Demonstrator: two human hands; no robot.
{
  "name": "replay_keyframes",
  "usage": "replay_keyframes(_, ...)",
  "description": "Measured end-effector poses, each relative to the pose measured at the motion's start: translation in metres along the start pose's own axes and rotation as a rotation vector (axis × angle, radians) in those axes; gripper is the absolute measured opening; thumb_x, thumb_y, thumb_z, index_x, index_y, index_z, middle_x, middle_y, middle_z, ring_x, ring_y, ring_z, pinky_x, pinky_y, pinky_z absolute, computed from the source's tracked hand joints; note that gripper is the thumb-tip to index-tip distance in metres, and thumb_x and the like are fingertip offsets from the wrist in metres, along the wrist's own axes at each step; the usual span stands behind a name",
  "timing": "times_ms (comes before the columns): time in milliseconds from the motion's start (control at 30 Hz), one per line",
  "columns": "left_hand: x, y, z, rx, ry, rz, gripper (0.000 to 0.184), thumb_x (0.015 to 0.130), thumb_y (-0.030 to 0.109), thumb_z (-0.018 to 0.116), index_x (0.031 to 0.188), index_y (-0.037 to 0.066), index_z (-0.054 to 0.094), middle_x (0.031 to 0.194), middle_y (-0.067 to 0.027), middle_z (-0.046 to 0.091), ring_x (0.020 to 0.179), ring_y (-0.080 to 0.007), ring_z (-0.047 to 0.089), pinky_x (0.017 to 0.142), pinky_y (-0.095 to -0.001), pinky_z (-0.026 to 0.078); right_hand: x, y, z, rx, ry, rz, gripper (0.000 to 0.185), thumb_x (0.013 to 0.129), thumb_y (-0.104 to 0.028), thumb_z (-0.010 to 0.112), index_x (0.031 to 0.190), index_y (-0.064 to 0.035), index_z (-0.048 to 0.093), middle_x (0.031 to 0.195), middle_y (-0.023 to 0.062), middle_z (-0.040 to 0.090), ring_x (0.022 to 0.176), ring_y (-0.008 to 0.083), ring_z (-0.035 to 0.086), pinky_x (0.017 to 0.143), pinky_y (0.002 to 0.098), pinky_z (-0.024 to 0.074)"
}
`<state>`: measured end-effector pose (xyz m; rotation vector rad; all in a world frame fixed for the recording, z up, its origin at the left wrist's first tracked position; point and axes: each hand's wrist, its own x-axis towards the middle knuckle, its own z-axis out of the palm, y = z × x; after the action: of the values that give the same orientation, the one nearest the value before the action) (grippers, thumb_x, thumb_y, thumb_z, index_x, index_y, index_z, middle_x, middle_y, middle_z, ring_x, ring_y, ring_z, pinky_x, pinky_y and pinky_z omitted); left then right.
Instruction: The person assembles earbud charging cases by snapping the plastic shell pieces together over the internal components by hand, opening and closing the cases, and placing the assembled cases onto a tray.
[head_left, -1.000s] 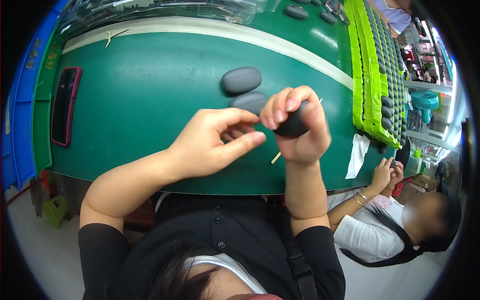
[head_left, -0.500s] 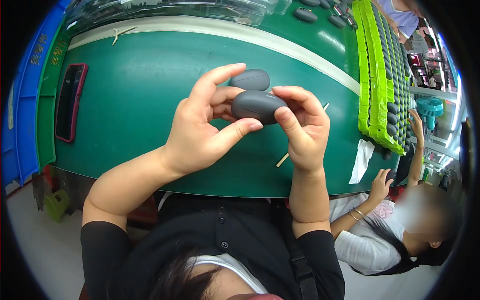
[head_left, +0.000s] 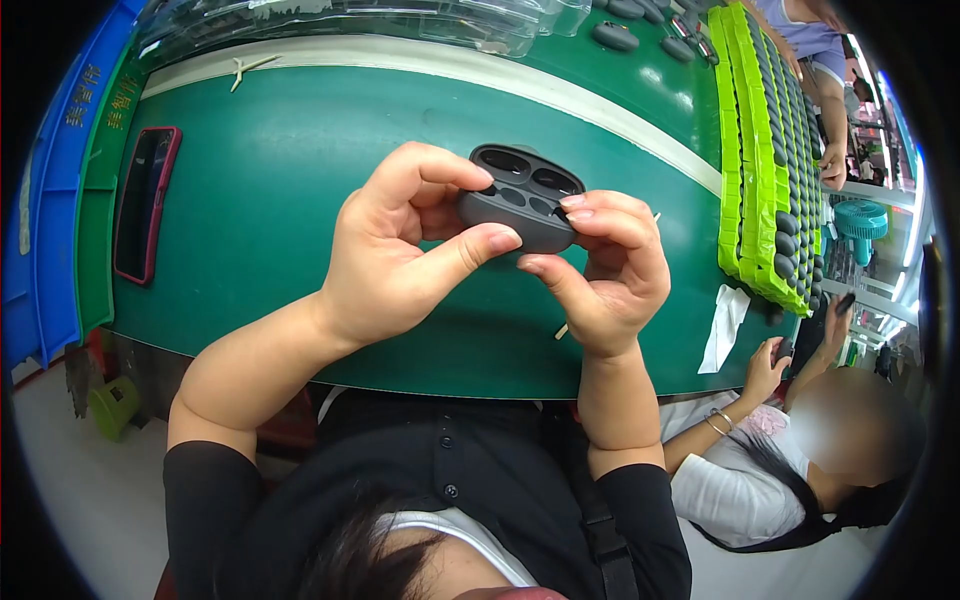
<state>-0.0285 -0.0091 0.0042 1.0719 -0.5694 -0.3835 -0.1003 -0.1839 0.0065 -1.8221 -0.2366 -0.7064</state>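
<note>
A dark grey oval case (head_left: 520, 222) is held in front of me above the green table, its lid raised and its hollowed inside showing. My left hand (head_left: 405, 235) grips its left end between thumb and fingers. At the right end, the fingers and thumb of my right hand (head_left: 608, 260) close on the same case. Whatever lies behind the open lid is hidden.
A red-edged phone (head_left: 147, 205) lies left, beside green and blue bins (head_left: 45, 210). Lime-green trays (head_left: 735, 150) hold many grey cases at right. White tissue (head_left: 724, 328) lies near a co-worker (head_left: 745, 490). Clear plastic packs (head_left: 350, 25) sit at the back.
The case went from my right hand into both hands, and its lid has opened. My left hand has closed on its left end. The co-worker at right has moved their hands.
</note>
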Motion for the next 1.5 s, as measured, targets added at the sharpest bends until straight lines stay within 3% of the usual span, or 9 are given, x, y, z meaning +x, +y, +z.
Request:
replay_keyframes(400, 0.000, 0.001, -0.002, 0.003, 0.029, -0.116, 0.028, 0.083, -0.006, 0.063, 0.105, 0.001, 0.048, 0.098, -0.0103, 0.060, 0.089, -0.0146, 0.062, 0.078, -0.0271, 0.052, 0.000, -0.003, 0.004, -0.141, 0.016, 0.016, 0.038, 0.059, -0.006, 0.086, 0.089, -0.0012, 0.062, 0.090, 0.0126, 0.063, 0.084, 0.0221, 0.064, 0.069, 0.0279, 0.0566)
replay_keyframes(533, 0.001, 0.006, 0.007, -0.062, 0.074, -0.091, 0.057, 0.085, -0.004, 0.062, 0.132, 0.002, 0.031, 0.102, -0.0145, 0.060, 0.092, -0.0173, 0.062, 0.079, -0.0281, 0.052, 0.006, -0.009, -0.005, 0.193, 0.163, 0.172, 0.067, 0.071, -0.029, 0.082, 0.119, 0.0021, 0.048, 0.114, 0.0151, 0.054, 0.082, 0.0167, 0.061, 0.058, 0.0221, 0.0511)
replay_keyframes(600, 0.000, 0.006, 0.005, -0.012, 0.025, -0.153, 0.070, 0.085, -0.003, 0.062, 0.140, 0.004, 0.019, 0.103, -0.0152, 0.060, 0.093, -0.0175, 0.062, 0.078, -0.0282, 0.052, 0.004, 0.001, -0.019, 0.321, 0.010, 0.505, 0.070, 0.092, -0.056, 0.044, 0.117, 0.0088, 0.049, 0.112, 0.0142, 0.056, 0.083, 0.0156, 0.060, 0.060, 0.0217, 0.0489)
replay_keyframes(667, -0.001, 0.006, 0.005, 0.011, -0.002, -0.201, 0.070, 0.085, -0.002, 0.062, 0.140, 0.004, 0.020, 0.103, -0.0148, 0.060, 0.093, -0.0175, 0.062, 0.079, -0.0284, 0.053, -0.004, 0.018, -0.026, 0.514, -0.166, 0.663, 0.068, 0.095, -0.055, 0.036, 0.117, 0.0078, 0.051, 0.113, 0.0139, 0.056, 0.089, 0.0171, 0.059, 0.064, 0.0256, 0.0496)
replay_keyframes(800, 0.002, 0.005, 0.004, -0.028, 0.056, -0.251, 0.061, 0.086, -0.001, 0.062, 0.137, 0.002, 0.029, 0.105, -0.0150, 0.060, 0.096, -0.0181, 0.062, 0.078, -0.0295, 0.053, 0.008, 0.001, -0.005, 0.314, -0.047, 0.153, 0.053, 0.085, -0.033, 0.067, 0.121, 0.0023, 0.052, 0.116, 0.0133, 0.056, 0.099, 0.0209, 0.058, 0.075, 0.0293, 0.0499)
replay_keyframes(833, 0.003, 0.003, 0.004, -0.031, 0.056, -0.247, 0.057, 0.086, -0.001, 0.062, 0.136, 0.002, 0.033, 0.106, -0.0152, 0.059, 0.096, -0.0184, 0.062, 0.079, -0.0297, 0.054, 0.008, -0.004, -0.003, 0.289, -0.046, 0.314, 0.060, 0.073, -0.016, 0.079, 0.124, -0.0004, 0.052, 0.114, 0.0133, 0.058, 0.098, 0.0205, 0.059, 0.079, 0.0296, 0.0501)
replay_keyframes(933, 0.002, 0.002, 0.004, -0.006, 0.006, -0.196, 0.048, 0.087, -0.001, 0.061, 0.130, -0.001, 0.042, 0.109, -0.0160, 0.059, 0.098, -0.0193, 0.061, 0.080, -0.0307, 0.054, 0.002, 0.001, -0.007, 0.178, -0.203, 0.414, 0.062, 0.070, -0.010, 0.080, 0.125, -0.0017, 0.052, 0.112, 0.0127, 0.061, 0.095, 0.0193, 0.061, 0.081, 0.0298, 0.0500)
replay_keyframes(1267, 0.001, 0.000, 0.001, -0.035, 0.021, -0.208, 0.037, 0.083, -0.004, 0.064, 0.119, -0.002, 0.054, 0.112, -0.0139, 0.059, 0.101, -0.0193, 0.061, 0.085, -0.0299, 0.054, -0.002, 0.002, 0.001, 0.022, -0.138, 0.299, 0.050, 0.072, -0.010, 0.078, 0.117, -0.0017, 0.059, 0.102, 0.0132, 0.066, 0.086, 0.0180, 0.065, 0.073, 0.0289, 0.0520)
replay_keyframes(1500, 0.002, 0.005, 0.007, 0.414, -0.200, 0.023, 0.054, 0.079, -0.005, 0.064, 0.130, -0.001, 0.047, 0.129, -0.0158, 0.044, 0.108, -0.0249, 0.058, 0.089, -0.0337, 0.051, 0.010, -0.012, -0.020, -0.104, -0.285, 0.193, 0.062, 0.064, -0.014, 0.082, 0.121, -0.0056, 0.058, 0.100, 0.0110, 0.060, 0.090, 0.0233, 0.059, 0.077, 0.0336, 0.0483)
